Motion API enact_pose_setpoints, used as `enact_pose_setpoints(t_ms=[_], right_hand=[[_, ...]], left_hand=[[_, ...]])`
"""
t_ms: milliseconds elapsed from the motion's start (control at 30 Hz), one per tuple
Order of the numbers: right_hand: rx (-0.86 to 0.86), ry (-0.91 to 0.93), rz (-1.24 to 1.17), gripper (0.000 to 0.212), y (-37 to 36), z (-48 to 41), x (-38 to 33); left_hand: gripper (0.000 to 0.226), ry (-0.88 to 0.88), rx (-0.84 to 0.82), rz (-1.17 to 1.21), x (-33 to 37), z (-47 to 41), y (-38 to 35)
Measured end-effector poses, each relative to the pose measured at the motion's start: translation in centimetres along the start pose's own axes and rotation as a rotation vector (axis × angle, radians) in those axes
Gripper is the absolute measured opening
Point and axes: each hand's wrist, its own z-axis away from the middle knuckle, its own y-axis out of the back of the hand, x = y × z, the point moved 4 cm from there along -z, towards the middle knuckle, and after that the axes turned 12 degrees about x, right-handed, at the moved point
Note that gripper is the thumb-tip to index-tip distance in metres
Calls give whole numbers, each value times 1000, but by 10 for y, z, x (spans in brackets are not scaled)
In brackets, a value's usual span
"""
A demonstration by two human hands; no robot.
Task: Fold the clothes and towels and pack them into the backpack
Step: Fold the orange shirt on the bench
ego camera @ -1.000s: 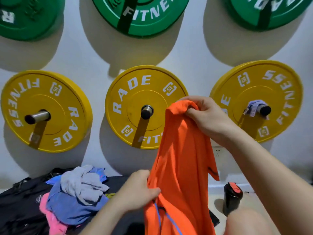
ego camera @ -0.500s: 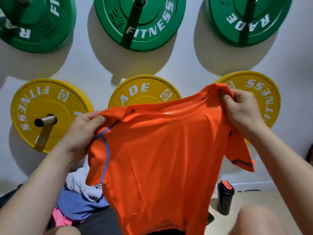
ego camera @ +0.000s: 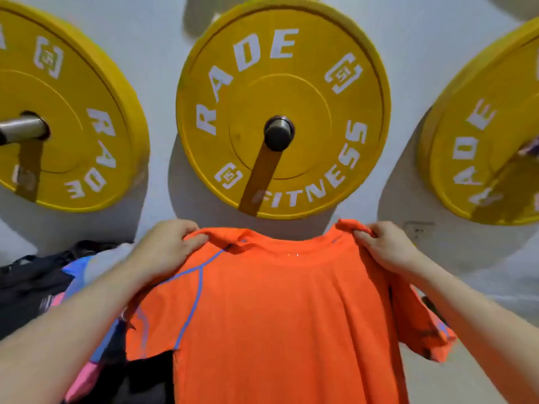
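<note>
One orange shirt hangs spread in the air before the wall, its collar just under the middle yellow plate. At far left lies the black backpack, with a heap of clothes, blue, pink and grey, against it and partly hidden by the left forearm. The left hand has its grip clamped on one shoulder of the shirt, fingers curled over bunched cloth near the blue seam. The right hand has its grip clamped on the other shoulder, and that sleeve dangles beneath the wrist. Half a second ago the shirt was tilted, its right shoulder raised in front of the plates. Now both shoulders sit level and lower, and the plates fill more of the view.
</note>
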Motion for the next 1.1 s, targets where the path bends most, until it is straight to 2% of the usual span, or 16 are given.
enact_pose_setpoints(t_ms=[167, 233, 300, 467, 667, 733, 833, 900, 933, 967, 1000, 1067, 1100], right_hand=[[-96, -110, 118, 34, -152, -42, 73], [-94, -168, 159, 35, -194, -57, 101], [-93, -185, 188, 27, -226, -66, 119], [-34, -190, 310, 36, -263, -78, 135], [-17, -147, 370, 41, -262, -96, 142], [-129, -199, 261, 41, -259, -101, 147], [-390, -327, 39, 38, -240, -100, 151], [-574, -354, 26, 43, -223, -93, 152], [-635, -338, 88, 43, -218, -89, 154], [-667, -314, 165, 39, -213, -84, 157], [-672, -288, 231, 31, -210, -81, 161], [-620, -257, 253, 11, -207, -77, 167], [-586, -264, 226, 3, -206, -76, 168]], left_hand=[[37, 46, -104, -142, -78, -39, -145], [37, 45, -129, -192, -96, -49, -190], [39, 30, -173, -265, -109, -53, -226], [43, 43, -209, -301, -131, -57, -278], [43, 69, -55, -284, -139, -66, -297], [41, 104, -32, -263, -137, -68, -299], [35, 146, -56, -318, -133, -68, -299], [23, 170, -86, -387, -129, -68, -298], [11, 148, -80, -459, -123, -67, -295], [8, 76, -40, -500, -113, -67, -294], [21, -13, -27, -502, -98, -65, -295], [32, -243, -34, -267, -52, -51, -306], [30, -342, -122, -124, -21, -40, -311]])
